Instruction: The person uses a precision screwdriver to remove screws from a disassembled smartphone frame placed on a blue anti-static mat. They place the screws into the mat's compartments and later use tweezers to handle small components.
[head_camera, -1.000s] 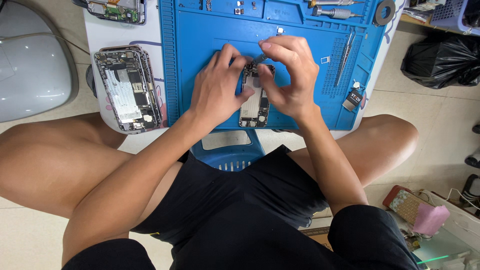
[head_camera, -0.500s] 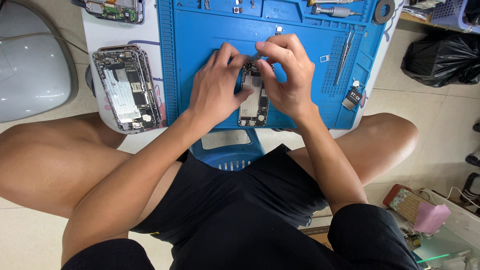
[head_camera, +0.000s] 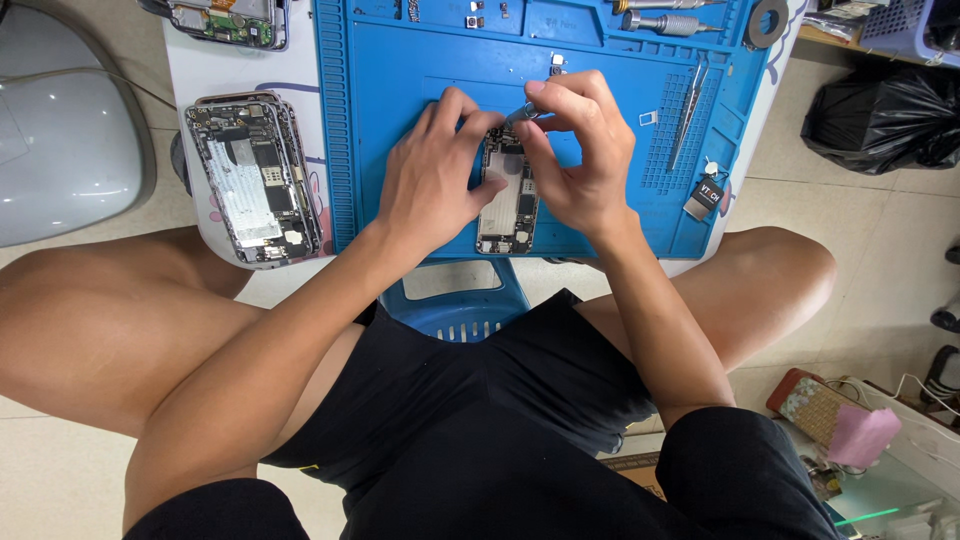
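An opened phone body (head_camera: 508, 205) with bare circuit parts lies on a blue work mat (head_camera: 400, 80). My left hand (head_camera: 432, 165) rests on its left edge and holds it steady with fingers spread over the top. My right hand (head_camera: 578, 150) pinches a small grey screwdriver (head_camera: 520, 113), whose tip points down at the phone's upper end. Both hands meet above the phone and hide part of it.
A second opened phone (head_camera: 255, 180) lies on the white table left of the mat, another board (head_camera: 225, 20) above it. Tweezers (head_camera: 690, 110), screwdrivers (head_camera: 660, 20) and small parts sit on the mat. A black bag (head_camera: 880, 115) is right, a blue stool (head_camera: 460, 300) below.
The view shifted slightly, so the mat and phone sit lower in frame. My right hand's fingers have turned a little on the screwdriver; both hands stay over the phone.
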